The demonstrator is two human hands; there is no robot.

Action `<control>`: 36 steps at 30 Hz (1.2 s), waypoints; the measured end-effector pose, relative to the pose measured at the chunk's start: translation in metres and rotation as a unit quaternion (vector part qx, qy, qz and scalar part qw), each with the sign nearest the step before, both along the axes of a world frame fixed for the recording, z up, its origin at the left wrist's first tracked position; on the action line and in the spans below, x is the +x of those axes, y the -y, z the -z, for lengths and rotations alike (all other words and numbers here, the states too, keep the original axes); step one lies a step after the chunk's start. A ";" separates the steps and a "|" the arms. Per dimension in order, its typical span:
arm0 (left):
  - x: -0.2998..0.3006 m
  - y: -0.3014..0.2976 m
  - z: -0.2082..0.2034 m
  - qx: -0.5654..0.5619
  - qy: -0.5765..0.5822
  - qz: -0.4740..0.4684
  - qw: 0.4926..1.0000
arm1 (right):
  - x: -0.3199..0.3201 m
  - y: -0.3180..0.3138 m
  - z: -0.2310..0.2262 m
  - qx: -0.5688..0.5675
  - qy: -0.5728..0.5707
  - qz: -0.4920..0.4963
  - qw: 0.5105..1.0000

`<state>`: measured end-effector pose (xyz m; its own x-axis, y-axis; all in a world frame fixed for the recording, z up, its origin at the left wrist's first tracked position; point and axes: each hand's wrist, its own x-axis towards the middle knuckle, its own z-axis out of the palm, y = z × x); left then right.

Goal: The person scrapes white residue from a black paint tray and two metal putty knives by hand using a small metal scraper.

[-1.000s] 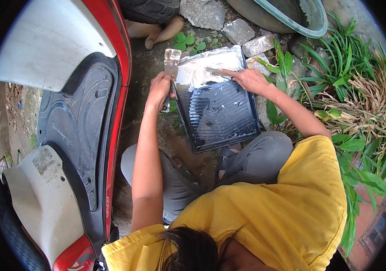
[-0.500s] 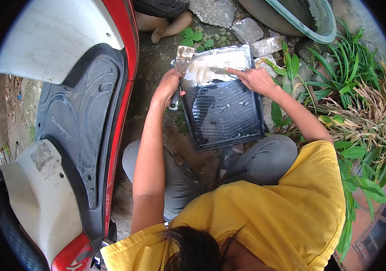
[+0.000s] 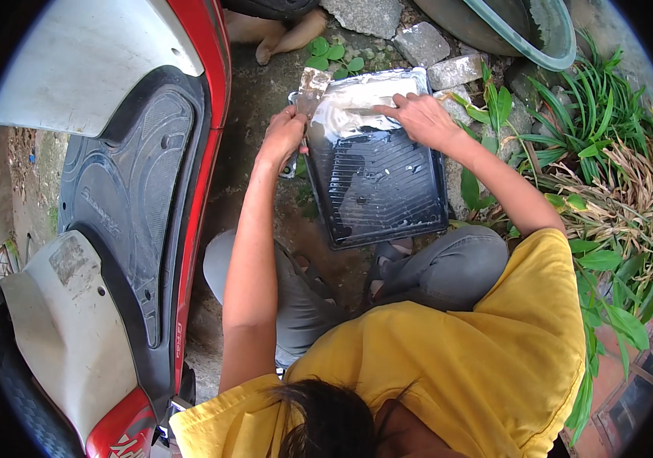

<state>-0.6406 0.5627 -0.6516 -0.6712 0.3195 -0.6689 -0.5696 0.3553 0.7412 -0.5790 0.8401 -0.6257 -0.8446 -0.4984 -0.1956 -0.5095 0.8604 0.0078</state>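
Observation:
A black ribbed paint tray [image 3: 387,191] lies in front of my knees, with a wet off-white paste [image 3: 345,107] spread over its far end. My left hand [image 3: 282,139] is closed at the tray's left edge around a scraper [image 3: 313,85], its broad, paste-stained blade pointing away from me. My right hand [image 3: 424,122] reaches over the far right part of the tray. Its fingers are closed on a thin, flat blade like a putty knife [image 3: 368,111], which lies in the paste pointing left. The handle is hidden under that hand.
A red and white scooter with a black footboard [image 3: 132,183] stands close on the left. Tan animal legs [image 3: 296,37] lie beyond the tray. Broken stones [image 3: 422,44] and a greenish basin [image 3: 529,34] are at the far right. Leafy plants [image 3: 601,114] line the right side.
My right hand has moved slightly away from me, and the blade has shifted a little right through the paste. My left hand stays on the scraper. The whole view has shifted slightly.

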 end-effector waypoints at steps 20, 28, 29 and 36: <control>0.012 0.009 -0.018 -0.246 0.007 0.312 0.917 | 0.002 -0.027 0.018 -0.155 0.126 0.109 0.974; 0.032 0.002 0.008 -0.168 0.081 0.254 0.949 | 0.007 -0.008 0.009 -0.187 0.154 0.147 0.959; 0.034 -0.001 0.012 -0.159 0.092 0.262 0.947 | 0.008 -0.009 0.009 -0.169 0.176 0.174 0.954; 0.039 -0.005 0.017 -0.126 0.095 0.259 0.953 | 0.018 -0.004 0.004 -0.180 0.201 0.214 0.939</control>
<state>-0.6014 0.5681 -0.6683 -0.3259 0.3877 -0.8623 -0.3847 0.7788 0.4955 -0.5608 0.8439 -0.6294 -0.8766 -0.2252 -0.4252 -0.0160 0.8969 -0.4419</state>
